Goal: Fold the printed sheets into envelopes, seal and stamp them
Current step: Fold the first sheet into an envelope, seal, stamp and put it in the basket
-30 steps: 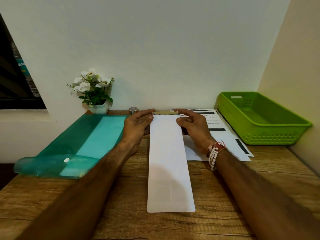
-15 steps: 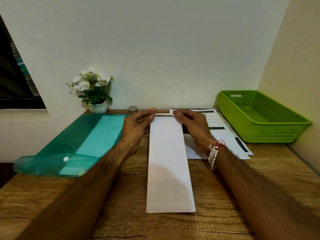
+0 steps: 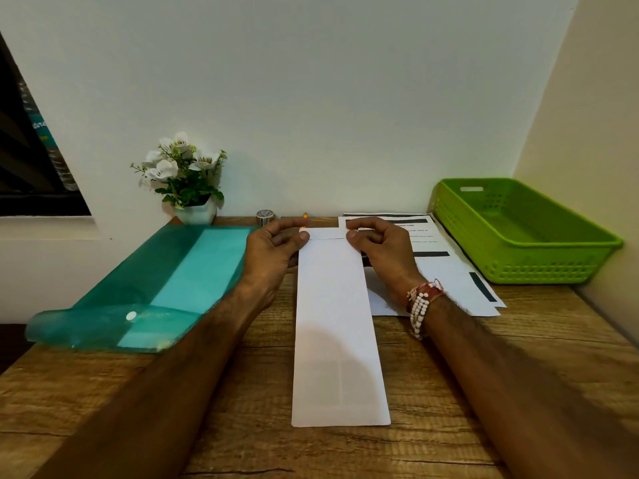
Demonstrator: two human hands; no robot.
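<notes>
Wooden desk (image 3: 518,392) bearing envelope (image 3: 337,333), sheets (image 3: 446,271), basket (image 3: 511,271).

No readable text anywhere. Printed sheets (image 3: 446,271) carry black bars and small text lines, too small/blurred to read. Teal item behind the window (image 3: 40,127) at left has white lettering, also illegible. Tape roll (image 3: 265,216) pattern unclear.

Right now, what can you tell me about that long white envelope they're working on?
The white envelope is a long, narrow paper rectangle lying flat on the wooden table, running lengthwise away from the person. Its far-end flap is folded over. The left hand and right hand pinch that end's two corners. Its right edge overlaps the printed sheets.
</notes>
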